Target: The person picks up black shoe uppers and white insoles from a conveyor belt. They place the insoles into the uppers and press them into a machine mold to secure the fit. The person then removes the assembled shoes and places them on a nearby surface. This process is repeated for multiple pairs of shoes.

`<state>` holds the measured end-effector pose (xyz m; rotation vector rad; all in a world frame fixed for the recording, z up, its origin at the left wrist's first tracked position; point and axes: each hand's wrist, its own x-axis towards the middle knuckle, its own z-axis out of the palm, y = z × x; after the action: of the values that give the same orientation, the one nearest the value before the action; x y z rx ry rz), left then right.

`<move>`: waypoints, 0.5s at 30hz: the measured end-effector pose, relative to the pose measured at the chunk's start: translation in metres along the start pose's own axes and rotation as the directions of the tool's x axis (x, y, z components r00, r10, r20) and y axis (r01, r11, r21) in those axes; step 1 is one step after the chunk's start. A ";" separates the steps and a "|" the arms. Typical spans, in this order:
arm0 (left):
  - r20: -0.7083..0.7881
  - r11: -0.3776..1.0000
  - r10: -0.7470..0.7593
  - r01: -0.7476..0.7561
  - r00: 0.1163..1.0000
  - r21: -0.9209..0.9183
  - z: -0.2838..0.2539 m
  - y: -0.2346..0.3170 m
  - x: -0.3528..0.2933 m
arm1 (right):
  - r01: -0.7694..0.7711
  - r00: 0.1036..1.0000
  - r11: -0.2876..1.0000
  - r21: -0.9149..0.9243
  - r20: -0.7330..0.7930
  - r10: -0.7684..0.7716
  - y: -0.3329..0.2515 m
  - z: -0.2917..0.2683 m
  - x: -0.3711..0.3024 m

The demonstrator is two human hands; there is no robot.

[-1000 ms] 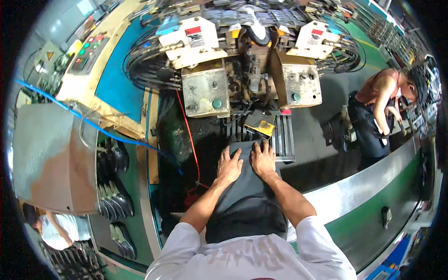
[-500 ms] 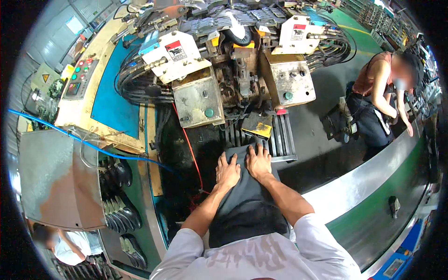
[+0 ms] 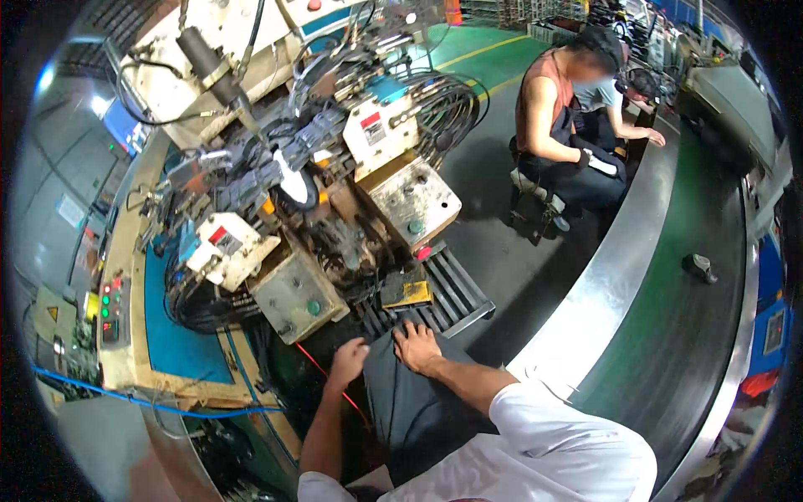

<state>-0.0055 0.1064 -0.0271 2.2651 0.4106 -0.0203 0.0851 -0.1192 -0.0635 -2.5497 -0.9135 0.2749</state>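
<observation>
My right hand (image 3: pixel 416 347) rests on the knee of my dark grey trousers (image 3: pixel 393 393), fingers spread and holding nothing. Beside the same leg, to the left, my left hand (image 3: pixel 347 364) is loosely open at its edge with nothing in it. Ahead stands a large machine with hoses, and in its clamps sits a shoe (image 3: pixel 297 192) with a white upper part and a dark rounded end. Two worn metal control boxes, the left box (image 3: pixel 299 293) and the right box (image 3: pixel 416 205), carry green buttons on the machine's front.
A yellow and black pedal (image 3: pixel 406 293) lies on a slatted metal grate (image 3: pixel 460 293) before my knees. On the right runs a conveyor belt (image 3: pixel 644 368) with a metal edge and a shoe (image 3: pixel 699 268) on it. Two people sit beyond; the nearer person (image 3: pixel 544 117) holds a white piece.
The view has swung right and tilted, so the machine now sits further left. My left hand has come off the top of the leg to its side; the right stays on the knee.
</observation>
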 end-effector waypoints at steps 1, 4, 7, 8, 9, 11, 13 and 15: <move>-0.115 0.992 0.127 -0.124 0.985 0.033 -0.019 -0.004 0.012 | 0.013 1.000 1.000 0.005 -0.005 -0.013 -0.004 0.000 -0.002; -0.275 0.996 0.089 -0.078 0.957 0.049 -0.075 0.037 0.057 | 0.004 1.000 1.000 0.017 -0.031 -0.004 0.006 0.000 -0.001; -0.396 0.998 -0.042 0.055 0.917 0.022 -0.126 0.079 0.100 | -0.010 0.999 0.998 0.056 -0.031 0.012 0.009 0.002 0.001; -0.407 0.999 -0.018 0.003 0.913 -0.039 -0.136 0.090 0.115 | -0.020 0.999 0.998 0.065 -0.026 0.022 0.012 0.001 0.002; -0.511 0.982 0.009 -0.103 0.859 -0.156 -0.146 0.086 0.132 | -0.011 1.000 0.997 0.078 -0.012 0.012 0.006 -0.001 0.003; -0.509 0.944 0.023 -0.186 0.861 -0.273 -0.174 0.067 0.168 | 0.005 1.000 0.995 0.095 -0.018 -0.003 0.001 -0.002 0.009; -0.391 0.798 -0.224 -0.063 0.892 -0.600 -0.161 0.102 0.200 | -0.027 0.999 0.997 0.066 -0.020 0.028 0.010 0.005 0.006; -0.151 0.654 -0.285 0.077 0.947 -0.753 -0.150 0.133 0.215 | -0.041 0.998 0.999 0.030 -0.052 0.043 0.021 0.007 0.011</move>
<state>0.2202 0.1968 0.1386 1.3967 0.6502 0.2958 0.1024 -0.1244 -0.0797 -2.5400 -0.8314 0.2306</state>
